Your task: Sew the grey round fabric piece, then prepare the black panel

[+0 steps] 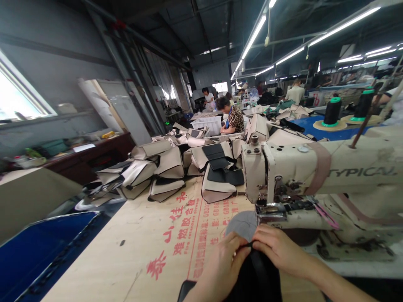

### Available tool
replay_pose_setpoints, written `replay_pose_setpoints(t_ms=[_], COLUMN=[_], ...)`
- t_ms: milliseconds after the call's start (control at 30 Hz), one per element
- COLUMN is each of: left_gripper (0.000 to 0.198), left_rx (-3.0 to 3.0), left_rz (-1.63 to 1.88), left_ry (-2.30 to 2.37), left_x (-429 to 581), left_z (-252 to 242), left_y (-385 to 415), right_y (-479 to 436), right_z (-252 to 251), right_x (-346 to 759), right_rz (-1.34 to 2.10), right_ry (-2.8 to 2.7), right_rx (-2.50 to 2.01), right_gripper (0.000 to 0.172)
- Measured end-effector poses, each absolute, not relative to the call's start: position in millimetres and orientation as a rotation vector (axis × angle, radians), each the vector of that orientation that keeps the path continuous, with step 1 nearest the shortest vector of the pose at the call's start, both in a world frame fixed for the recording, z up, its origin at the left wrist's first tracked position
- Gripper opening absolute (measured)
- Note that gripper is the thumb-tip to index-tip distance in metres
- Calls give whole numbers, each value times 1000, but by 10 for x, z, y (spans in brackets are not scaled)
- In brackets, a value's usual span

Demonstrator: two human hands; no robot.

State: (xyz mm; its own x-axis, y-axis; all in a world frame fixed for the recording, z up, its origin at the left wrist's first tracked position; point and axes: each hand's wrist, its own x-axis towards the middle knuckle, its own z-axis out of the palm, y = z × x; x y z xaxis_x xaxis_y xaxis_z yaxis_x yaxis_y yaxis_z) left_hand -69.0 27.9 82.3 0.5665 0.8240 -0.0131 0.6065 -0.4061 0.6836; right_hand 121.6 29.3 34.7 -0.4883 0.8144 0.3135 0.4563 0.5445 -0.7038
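Observation:
My left hand (225, 260) and my right hand (278, 247) both pinch the far edge of a black fabric piece (258, 281) at the near edge of the plywood table (151, 235). The fingers meet just in front of the presser foot (267, 212) of a cream sewing machine (317, 172). A round grey patch (242, 224) lies on the table right beyond my fingertips.
Heaps of beige and black sewn covers (170, 167) fill the far table. Two black thread cones (332, 111) stand on a blue table at the right. A person in a patterned top (234, 119) works further back. Blue material (40, 247) lies at lower left.

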Motion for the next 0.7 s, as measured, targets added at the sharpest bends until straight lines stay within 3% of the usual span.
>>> replay_pose_setpoints(t_ms=[133, 200, 333, 467, 700], left_gripper=[50, 54, 44, 21, 33], left_rx=[2244, 2297, 2277, 2268, 2187], left_rz=[228, 145, -135, -193, 121], left_ry=[1229, 1161, 825, 815, 865], left_x=[-887, -982, -1094, -1077, -911], left_z=[782, 803, 1057, 1217, 867], left_y=[238, 348, 821, 1146, 1170], right_y=[307, 323, 379, 398, 320], right_z=[323, 337, 368, 322, 184], right_x=[1190, 1135, 982, 918, 959], right_rz=[713, 721, 746, 755, 849], right_ry=[-2126, -2128, -2040, -1797, -1530], right_rx=[-1046, -1036, -1077, -1224, -1311], right_gripper=[23, 24, 28, 33, 37])
